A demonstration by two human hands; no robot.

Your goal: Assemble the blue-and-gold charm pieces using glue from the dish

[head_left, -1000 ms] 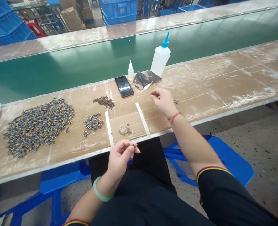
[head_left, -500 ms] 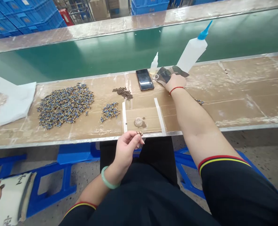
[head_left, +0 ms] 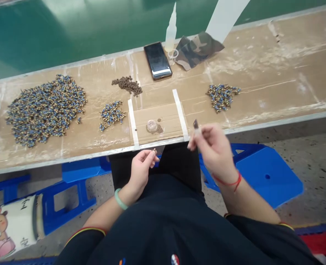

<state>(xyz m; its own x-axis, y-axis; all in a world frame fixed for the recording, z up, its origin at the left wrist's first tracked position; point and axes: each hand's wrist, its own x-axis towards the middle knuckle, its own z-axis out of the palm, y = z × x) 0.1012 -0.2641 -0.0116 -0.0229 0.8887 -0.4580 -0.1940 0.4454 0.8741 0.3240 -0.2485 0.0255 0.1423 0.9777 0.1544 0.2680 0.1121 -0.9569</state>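
My left hand point(head_left: 141, 167) is closed at the table's front edge, thumb and finger pinching a tiny brass-coloured part point(head_left: 154, 151). To the right of the taped cardboard, my right hand point(head_left: 214, 149) is raised near the edge. Its fingers grip a small dark pointed piece point(head_left: 196, 124) with a pale lower part; its exact kind is unclear. Between the hands, on the cardboard point(head_left: 165, 110), sits a small clear round dish point(head_left: 152, 126) beside tiny brown discs point(head_left: 159, 129). Small blue-and-brass parts lie in a little pile point(head_left: 111, 115) on the left and another pile point(head_left: 222, 96) on the right.
A large heap of blue-and-brass parts point(head_left: 45, 110) covers the left. Farther back lie brown discs point(head_left: 128, 85), a phone point(head_left: 157, 60), a small dropper bottle point(head_left: 171, 31), a camouflage-patterned sheet point(head_left: 197, 49) and a large white bottle point(head_left: 225, 18). Blue stools point(head_left: 267, 175) stand below the table.
My right hand has drawn back from the camouflage-patterned sheet to the front edge, with the dark pointed piece now in its fingers. My left hand keeps its pinch. The view has tilted downward.
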